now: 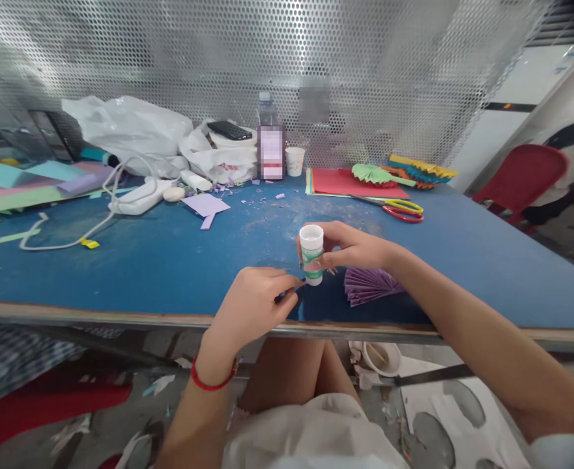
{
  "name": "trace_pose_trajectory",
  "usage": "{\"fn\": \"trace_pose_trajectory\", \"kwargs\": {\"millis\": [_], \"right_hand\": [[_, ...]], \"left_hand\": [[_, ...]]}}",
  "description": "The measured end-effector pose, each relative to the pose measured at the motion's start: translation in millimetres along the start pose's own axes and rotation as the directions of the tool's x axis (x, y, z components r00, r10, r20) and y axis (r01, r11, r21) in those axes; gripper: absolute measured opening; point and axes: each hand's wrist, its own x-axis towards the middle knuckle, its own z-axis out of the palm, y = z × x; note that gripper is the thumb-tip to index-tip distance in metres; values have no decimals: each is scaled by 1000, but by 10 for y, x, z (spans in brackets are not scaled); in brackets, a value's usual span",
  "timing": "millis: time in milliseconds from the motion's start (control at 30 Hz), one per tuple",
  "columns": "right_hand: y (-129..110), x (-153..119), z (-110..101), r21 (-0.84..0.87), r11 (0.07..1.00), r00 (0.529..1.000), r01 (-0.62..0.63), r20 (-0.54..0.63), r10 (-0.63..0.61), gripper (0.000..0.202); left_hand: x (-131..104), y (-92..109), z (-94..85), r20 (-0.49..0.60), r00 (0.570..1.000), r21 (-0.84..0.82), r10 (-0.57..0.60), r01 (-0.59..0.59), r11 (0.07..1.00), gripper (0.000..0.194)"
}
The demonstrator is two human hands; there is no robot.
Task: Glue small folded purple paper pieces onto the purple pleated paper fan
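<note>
My right hand [340, 246] is wrapped round a small white bottle [312, 238] with a green label. The bottle stands upright just above or on the blue table; I cannot tell whether its base touches. Close to the bottle's base, my left hand [262, 296] has thumb and forefinger pinched together. A tiny purplish bit shows at those fingertips, too small to name. Beside my right wrist lies a purple pleated paper fan [369, 286], partly covered by my forearm.
Scissors [399, 208] with yellow and red handles lie by red paper sheets [330, 181] and a green paper fan [372, 173]. Farther back stand a phone [272, 153] and a paper cup [294, 161]. A white cable [66, 246] and purple paper scraps [207, 204] are on the left.
</note>
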Motion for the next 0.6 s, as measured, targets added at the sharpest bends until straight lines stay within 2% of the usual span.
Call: {"fn": "trace_pose_trajectory", "kwargs": {"millis": [300,600], "right_hand": [[-13,-4,-23,-38,999,1000,13,-6,-13,35],[14,2,-11,-89,996,1000,2,-21,-4,32]], "left_hand": [[21,29,-35,19,998,-82,-56,57,995,28],[22,32,-48,31,997,-86,-70,73,994,29]]}}
